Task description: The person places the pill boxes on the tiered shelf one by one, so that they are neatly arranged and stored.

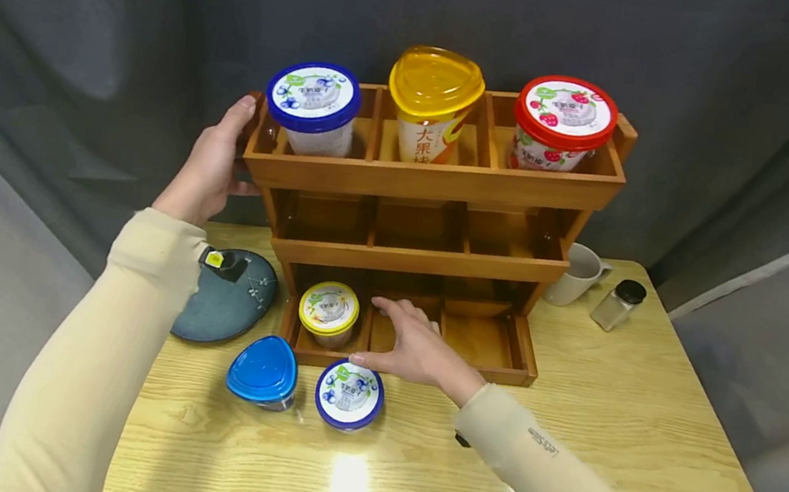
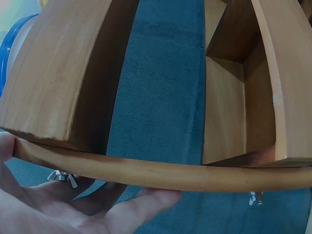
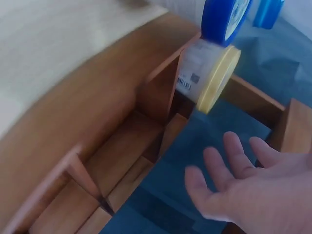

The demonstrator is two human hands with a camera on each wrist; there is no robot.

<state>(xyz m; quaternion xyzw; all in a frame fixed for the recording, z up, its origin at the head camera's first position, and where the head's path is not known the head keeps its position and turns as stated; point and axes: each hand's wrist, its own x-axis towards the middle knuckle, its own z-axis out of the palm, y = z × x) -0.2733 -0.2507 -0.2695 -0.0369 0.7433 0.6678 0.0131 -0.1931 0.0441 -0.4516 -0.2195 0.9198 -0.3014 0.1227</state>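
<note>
A three-tier wooden rack [image 1: 434, 180] stands on the table. My left hand [image 1: 205, 161] holds its left side near the top tier; in the left wrist view the fingers lie along the curved side rail [image 2: 161, 173]. Over the bottom tier's middle compartment is my right hand [image 1: 418, 346], fingers spread, holding nothing. Left of it, a yellow-lidded pudding cup [image 1: 329, 309] sits in the bottom left compartment. On the table in front stand a blueberry pudding cup [image 1: 349, 395], close to my right thumb, and a cup with a blue rounded-triangular lid [image 1: 263, 369].
The top tier holds a blue-lidded cup [image 1: 312, 104], a tall yellow-lidded cup [image 1: 435, 92] and a red-lidded cup [image 1: 565, 119]. A dark blue plate [image 1: 222, 310] lies left of the rack. On the right stand a pale mug [image 1: 573, 278] and a black-capped jar [image 1: 617, 305].
</note>
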